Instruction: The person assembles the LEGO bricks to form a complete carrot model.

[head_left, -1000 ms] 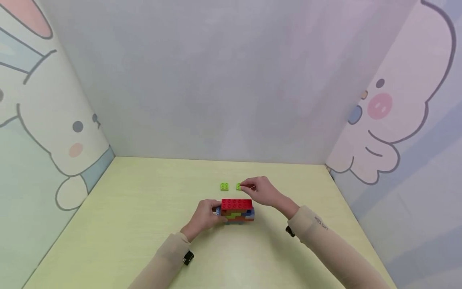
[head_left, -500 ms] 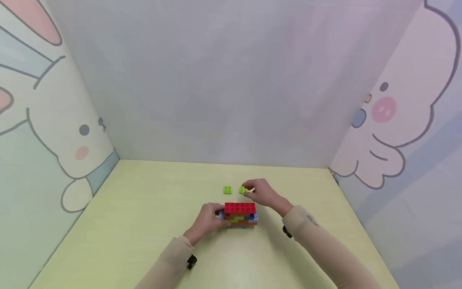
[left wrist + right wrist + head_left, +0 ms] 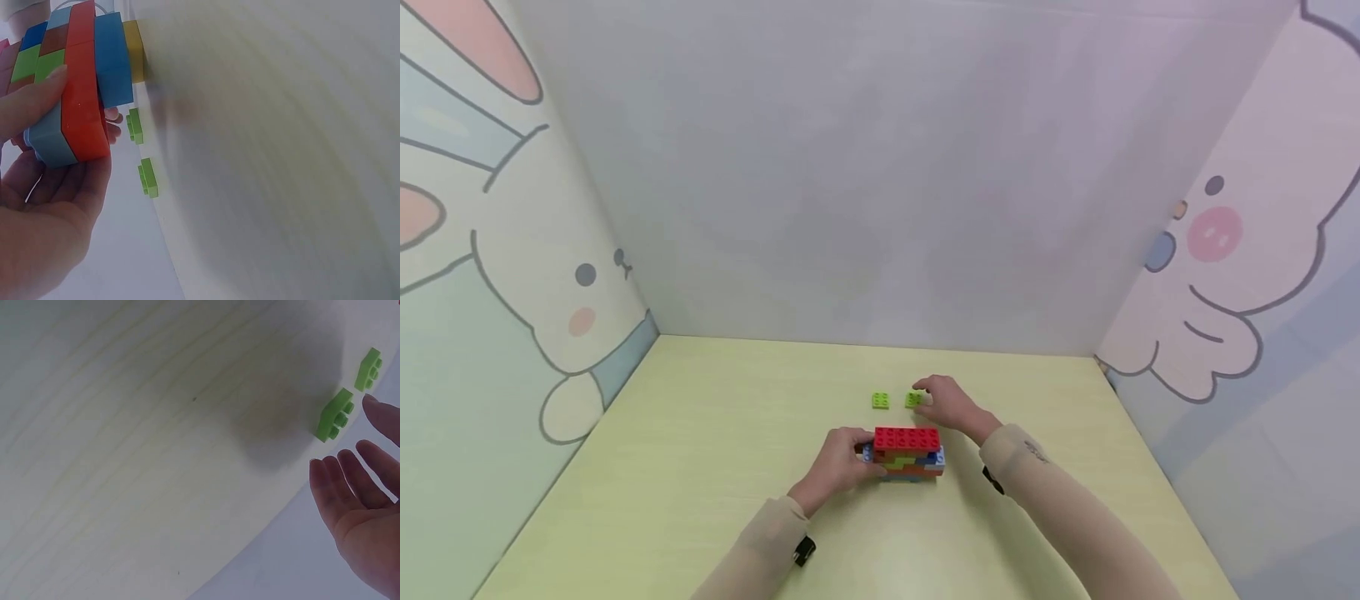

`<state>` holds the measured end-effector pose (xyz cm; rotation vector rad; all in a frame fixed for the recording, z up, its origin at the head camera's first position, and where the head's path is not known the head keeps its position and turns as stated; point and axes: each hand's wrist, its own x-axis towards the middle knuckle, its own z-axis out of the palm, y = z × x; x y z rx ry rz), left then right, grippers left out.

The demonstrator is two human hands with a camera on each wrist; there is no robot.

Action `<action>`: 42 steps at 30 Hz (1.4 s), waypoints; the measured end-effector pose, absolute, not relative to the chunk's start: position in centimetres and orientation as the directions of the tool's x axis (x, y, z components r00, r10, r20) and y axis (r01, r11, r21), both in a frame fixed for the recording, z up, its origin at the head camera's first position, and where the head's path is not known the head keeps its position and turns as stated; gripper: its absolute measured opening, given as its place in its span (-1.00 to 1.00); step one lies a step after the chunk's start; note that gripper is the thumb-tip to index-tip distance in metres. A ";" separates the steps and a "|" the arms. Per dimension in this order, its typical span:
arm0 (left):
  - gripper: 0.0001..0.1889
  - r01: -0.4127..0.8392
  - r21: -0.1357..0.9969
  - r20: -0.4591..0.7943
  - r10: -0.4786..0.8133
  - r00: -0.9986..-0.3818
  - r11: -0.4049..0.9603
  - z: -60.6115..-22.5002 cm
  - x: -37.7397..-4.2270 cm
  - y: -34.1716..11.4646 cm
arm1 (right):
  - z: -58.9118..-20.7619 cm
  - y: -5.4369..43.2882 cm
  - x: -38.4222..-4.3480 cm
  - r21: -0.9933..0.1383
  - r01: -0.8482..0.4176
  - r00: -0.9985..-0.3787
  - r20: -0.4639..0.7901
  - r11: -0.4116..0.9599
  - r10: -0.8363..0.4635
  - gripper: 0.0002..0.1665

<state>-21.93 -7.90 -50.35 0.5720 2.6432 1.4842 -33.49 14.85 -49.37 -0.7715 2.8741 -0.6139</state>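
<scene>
My left hand [image 3: 837, 465] grips the left end of a built block of toy bricks [image 3: 907, 438], thumb on the near side and fingers behind. The block has a red studded top over layers of green, orange and blue; from below, the left wrist view shows blue and yellow bricks [image 3: 134, 53] on its underside. Beyond it, two small lime-green 2x2 bricks lie on the table, a left one [image 3: 880, 401] and a right one [image 3: 913, 400]. Around the right one my right hand [image 3: 952, 405] is spread, thumb and fingers apart; in the right wrist view the fingertips are close to that brick [image 3: 335, 415].
The pale yellow table [image 3: 737, 400] meets a plain grey back wall [image 3: 872, 208]. Side walls with cartoon animals [image 3: 580, 300] stand at left and right. Black wrist straps [image 3: 804, 550] show at both sleeves.
My right thumb and fingers have spread, and more of the right green brick shows between them. The left hand keeps its hold on the block. The head view has shifted slightly.
</scene>
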 end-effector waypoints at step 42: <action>-0.58 0.296 0.818 0.136 0.334 -0.933 0.494 -50.3 -21.7 -8.0 | -46.7 16.2 -29.7 -0.437 -0.517 -0.848 0.141 0.736 -0.512 -0.65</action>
